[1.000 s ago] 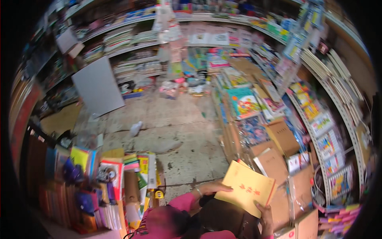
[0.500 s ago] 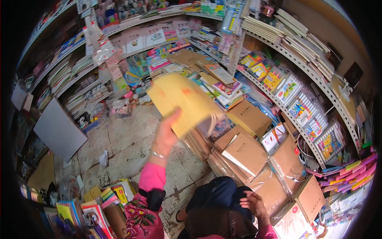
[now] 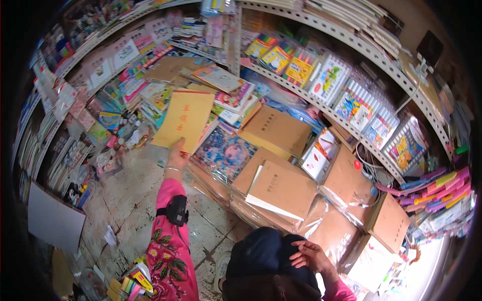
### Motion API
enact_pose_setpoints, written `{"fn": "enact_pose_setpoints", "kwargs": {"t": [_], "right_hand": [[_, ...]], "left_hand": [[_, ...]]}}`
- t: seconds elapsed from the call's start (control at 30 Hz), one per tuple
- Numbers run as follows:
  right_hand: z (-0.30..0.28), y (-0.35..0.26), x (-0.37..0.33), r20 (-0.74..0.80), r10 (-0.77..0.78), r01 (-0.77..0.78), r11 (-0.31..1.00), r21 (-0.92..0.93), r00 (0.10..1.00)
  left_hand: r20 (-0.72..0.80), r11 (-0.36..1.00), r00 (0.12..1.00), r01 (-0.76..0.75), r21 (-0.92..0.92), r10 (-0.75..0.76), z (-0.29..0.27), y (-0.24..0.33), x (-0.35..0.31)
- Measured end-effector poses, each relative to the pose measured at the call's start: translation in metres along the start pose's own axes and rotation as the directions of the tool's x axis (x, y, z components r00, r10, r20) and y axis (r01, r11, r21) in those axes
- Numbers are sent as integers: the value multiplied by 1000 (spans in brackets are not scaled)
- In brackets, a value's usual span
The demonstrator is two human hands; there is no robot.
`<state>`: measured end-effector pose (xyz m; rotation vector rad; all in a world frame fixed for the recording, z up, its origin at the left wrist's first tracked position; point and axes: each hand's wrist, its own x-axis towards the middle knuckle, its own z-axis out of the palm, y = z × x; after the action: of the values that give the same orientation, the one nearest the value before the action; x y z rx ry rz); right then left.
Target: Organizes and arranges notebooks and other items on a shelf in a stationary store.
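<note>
At the end of the outstretched left arm: slim yellow paper booklet point(image 3: 188, 113), red characters down its cover.
Left hand's grip: left hand point(image 3: 177, 155) closed on the booklet's short near edge, thumb over the cover.
Lie from the grip: booklet reaches outward from the hand, away from the body; long axis roughly carries on the forearm's line, far end leaning a little right.
Nearer hand: left, in contact. Right hand point(image 3: 312, 257) well apart, beside the dark blue fabric at the lap point(image 3: 256, 248); fingers loosely bent and parted, nothing seen in them.
Right of the booklet, toward the body: glossy blue cover with a cartoon figure point(image 3: 228, 153), then brown kraft-covered exercise books point(image 3: 283, 188).
Hidden: most left fingers, under the booklet; its underside too. Cannot tell whether it rests on the mixed colourful books point(image 3: 156, 95) or is held above them.
Cut off: pink right sleeve point(image 3: 339, 292), at the lower edge.
Hard to make out: right thumb; whether that hand touches the fabric.
</note>
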<state>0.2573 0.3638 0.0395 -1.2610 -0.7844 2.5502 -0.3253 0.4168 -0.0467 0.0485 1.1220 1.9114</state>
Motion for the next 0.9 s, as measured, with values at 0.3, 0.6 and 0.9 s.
{"fn": "enact_pose_setpoints", "kwargs": {"t": [0.3, 0.6, 0.9], "right_hand": [[8, 0, 0, -93, -85, 82, 996, -35, 992], [-1, -45, 91, -419, -652, 399, 737, -545, 632], [-3, -45, 114, -495, -575, 367, 810, -458, 651]], "left_hand": [[-293, 927, 939, 263, 268, -181, 15, -12, -79], [410, 178, 904, -426, 887, 122, 77, -144, -140], [-150, 933, 978, 183, 309, -142, 9, -112, -132]]}}
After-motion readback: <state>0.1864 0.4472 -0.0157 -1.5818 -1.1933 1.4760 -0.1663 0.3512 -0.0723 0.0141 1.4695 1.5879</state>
